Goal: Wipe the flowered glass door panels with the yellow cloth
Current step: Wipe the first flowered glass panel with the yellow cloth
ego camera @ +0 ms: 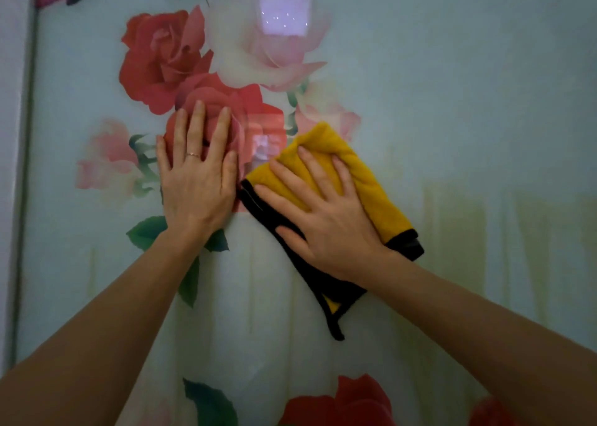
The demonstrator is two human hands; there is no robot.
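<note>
grip: none closed; the right hand (323,212) lies flat with fingers spread and straight, pressing the yellow cloth (371,183) against the flowered glass door panel (468,86); nothing curls round the fabric. the left hand (197,180) is also released and flat, bare palm on the glass over a printed red rose (155,60), just beside the cloth but apart from it. the cloth sits mid-panel, folded, and its dark-edged corner (336,328) hangs loose below the wrist. risks, as judged: with pressure alone pinning it, the cloth could slide out or bunch under the palm on a fast stroke, and the hanging corner may drag. the bare left palm probably leaves prints on the glass, so that patch would need wiping too. the ring (193,155) on the left hand touches or nearly touches the glass; cannot tell which; a scrape is possible if that hand slides. both arms lean on the panel, which might shift in its frame (22,167). a bright reflection (284,11) up top could hide streaks.
</note>
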